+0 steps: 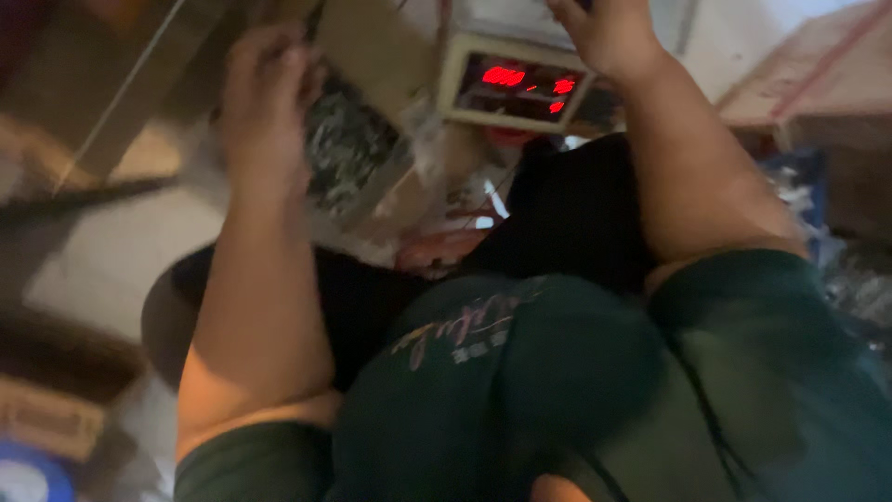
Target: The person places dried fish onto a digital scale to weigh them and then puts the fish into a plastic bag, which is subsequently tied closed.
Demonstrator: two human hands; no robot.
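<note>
The picture is blurred and tilted. My left hand (265, 88) reaches up at the upper left, its fingers curled on the edge of a clear plastic bag of dark greenish contents (348, 149). My right hand (609, 33) is at the top edge, resting on the top of a beige weighing scale (511, 84) whose front display glows with red digits. What the right hand's fingers grip is cut off by the frame. My dark green shirt (557, 390) fills the lower part of the view.
A brown cardboard box (818, 84) with a red stripe sits at the upper right. Tan boxes or boards (139, 84) lie at the upper left. A dark round stool edge (163, 316) shows at the left, with a pale floor (102, 251) beyond.
</note>
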